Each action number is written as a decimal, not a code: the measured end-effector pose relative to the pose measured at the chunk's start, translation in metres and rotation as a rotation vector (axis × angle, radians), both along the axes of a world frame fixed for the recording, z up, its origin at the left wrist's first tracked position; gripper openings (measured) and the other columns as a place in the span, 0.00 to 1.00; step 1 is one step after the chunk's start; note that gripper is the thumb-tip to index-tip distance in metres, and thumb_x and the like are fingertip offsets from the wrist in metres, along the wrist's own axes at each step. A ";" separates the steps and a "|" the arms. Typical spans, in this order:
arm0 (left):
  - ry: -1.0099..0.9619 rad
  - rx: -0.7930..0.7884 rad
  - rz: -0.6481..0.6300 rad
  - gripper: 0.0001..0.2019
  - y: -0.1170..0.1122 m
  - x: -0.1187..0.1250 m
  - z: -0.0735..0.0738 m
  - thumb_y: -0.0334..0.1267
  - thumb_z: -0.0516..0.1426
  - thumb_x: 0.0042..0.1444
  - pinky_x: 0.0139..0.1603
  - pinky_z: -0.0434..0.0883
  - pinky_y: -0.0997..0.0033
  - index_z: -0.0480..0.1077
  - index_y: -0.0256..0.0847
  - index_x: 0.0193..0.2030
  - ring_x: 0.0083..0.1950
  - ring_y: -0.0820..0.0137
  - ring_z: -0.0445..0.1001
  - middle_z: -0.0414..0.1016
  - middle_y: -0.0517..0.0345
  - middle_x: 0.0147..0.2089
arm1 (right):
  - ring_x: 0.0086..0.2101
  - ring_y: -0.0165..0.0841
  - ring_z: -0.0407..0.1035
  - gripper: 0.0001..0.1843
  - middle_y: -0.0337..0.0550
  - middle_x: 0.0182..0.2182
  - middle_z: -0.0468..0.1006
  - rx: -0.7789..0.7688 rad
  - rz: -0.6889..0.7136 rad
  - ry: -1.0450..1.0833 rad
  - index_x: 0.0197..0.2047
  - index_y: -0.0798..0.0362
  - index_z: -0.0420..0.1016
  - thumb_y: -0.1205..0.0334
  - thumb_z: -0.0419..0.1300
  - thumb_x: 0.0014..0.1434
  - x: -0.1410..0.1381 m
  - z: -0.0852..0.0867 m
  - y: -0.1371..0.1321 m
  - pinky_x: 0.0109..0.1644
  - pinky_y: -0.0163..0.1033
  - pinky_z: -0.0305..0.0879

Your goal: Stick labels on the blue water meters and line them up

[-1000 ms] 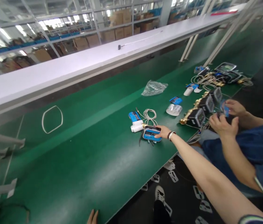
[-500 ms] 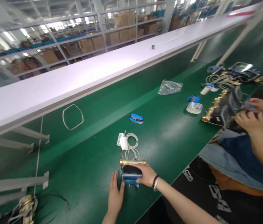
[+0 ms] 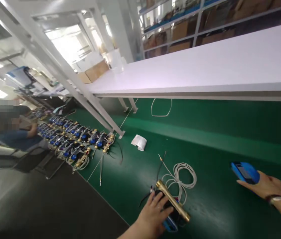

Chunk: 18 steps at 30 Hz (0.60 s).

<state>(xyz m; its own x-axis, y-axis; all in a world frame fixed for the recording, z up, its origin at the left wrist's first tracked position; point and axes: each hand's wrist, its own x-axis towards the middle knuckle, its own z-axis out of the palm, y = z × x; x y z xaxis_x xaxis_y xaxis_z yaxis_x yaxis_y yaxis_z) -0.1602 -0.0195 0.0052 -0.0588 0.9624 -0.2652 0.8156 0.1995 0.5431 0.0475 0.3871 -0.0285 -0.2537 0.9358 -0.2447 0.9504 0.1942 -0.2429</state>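
Observation:
My left hand (image 3: pixel 152 214) lies over a water meter (image 3: pixel 172 212) with a blue and black body and a brass pipe, near the front edge of the green belt (image 3: pixel 225 139). Its fingers curve over the meter's body. A coiled white cable (image 3: pixel 180 174) trails from the meter across the belt. At the far right my right hand (image 3: pixel 266 186), with a bracelet on its wrist, reaches out, and its fingers close on the near end of a small blue plastic piece (image 3: pixel 245 172).
A small white part (image 3: pixel 139 142) lies on the belt, and a white cord loop (image 3: pixel 161 108) further back. Several assembled meters (image 3: pixel 75 142) sit in rows at the left, beside a seated person (image 3: pixel 13 136). A long white shelf (image 3: pixel 205 66) runs above. The dark floor (image 3: pixel 43 205) lies below the belt's edge.
The view has swung left. My right hand left the meter and went to the blue piece. My left hand moved from the meter's side onto its top.

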 end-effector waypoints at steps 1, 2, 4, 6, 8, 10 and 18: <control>0.032 0.007 -0.051 0.31 0.010 0.000 0.004 0.40 0.56 0.56 0.68 0.44 0.43 0.52 0.48 0.66 0.70 0.53 0.45 0.51 0.51 0.70 | 0.48 0.65 0.66 0.36 0.79 0.47 0.68 -0.019 0.049 -0.056 0.56 0.65 0.68 0.48 0.63 0.50 -0.010 -0.010 -0.010 0.39 0.59 0.63; 0.068 0.006 -0.081 0.28 0.019 0.000 0.007 0.38 0.54 0.59 0.68 0.46 0.45 0.53 0.46 0.66 0.69 0.54 0.49 0.56 0.49 0.68 | 0.49 0.63 0.65 0.37 0.75 0.50 0.67 -0.041 0.092 -0.094 0.57 0.63 0.66 0.47 0.62 0.51 -0.023 -0.016 -0.023 0.41 0.57 0.63; 0.134 -0.016 -0.137 0.25 0.033 -0.001 0.007 0.35 0.54 0.60 0.67 0.50 0.49 0.56 0.41 0.64 0.66 0.55 0.56 0.63 0.44 0.63 | 0.50 0.60 0.64 0.40 0.69 0.54 0.65 -0.068 0.186 -0.115 0.60 0.60 0.62 0.46 0.63 0.50 -0.056 -0.023 -0.050 0.44 0.54 0.64; 0.151 -0.035 -0.211 0.29 0.041 -0.006 0.003 0.34 0.61 0.53 0.65 0.55 0.52 0.59 0.38 0.62 0.62 0.54 0.62 0.66 0.41 0.59 | 0.52 0.56 0.63 0.41 0.64 0.55 0.63 -0.071 0.283 -0.111 0.62 0.58 0.59 0.49 0.64 0.49 -0.099 -0.026 -0.071 0.48 0.53 0.63; 0.142 -0.052 -0.246 0.37 0.041 -0.014 -0.003 0.33 0.68 0.43 0.61 0.60 0.54 0.61 0.37 0.60 0.59 0.52 0.65 0.67 0.39 0.58 | 0.53 0.54 0.61 0.39 0.60 0.56 0.63 -0.068 0.362 -0.096 0.61 0.56 0.59 0.51 0.65 0.49 -0.145 -0.028 -0.086 0.50 0.54 0.61; 0.142 -0.070 -0.239 0.38 0.035 -0.027 -0.007 0.34 0.71 0.36 0.58 0.63 0.53 0.65 0.37 0.57 0.57 0.51 0.66 0.69 0.38 0.56 | 0.52 0.49 0.61 0.34 0.54 0.56 0.63 -0.076 0.423 -0.065 0.60 0.54 0.60 0.52 0.63 0.54 -0.189 -0.032 -0.099 0.52 0.55 0.60; 0.044 -0.055 -0.205 0.36 -0.008 -0.118 -0.008 0.48 0.68 0.39 0.57 0.66 0.59 0.66 0.47 0.58 0.54 0.58 0.68 0.70 0.49 0.55 | 0.55 0.47 0.59 0.27 0.51 0.58 0.63 -0.065 0.329 0.218 0.59 0.53 0.62 0.54 0.60 0.59 -0.287 -0.043 -0.152 0.57 0.58 0.57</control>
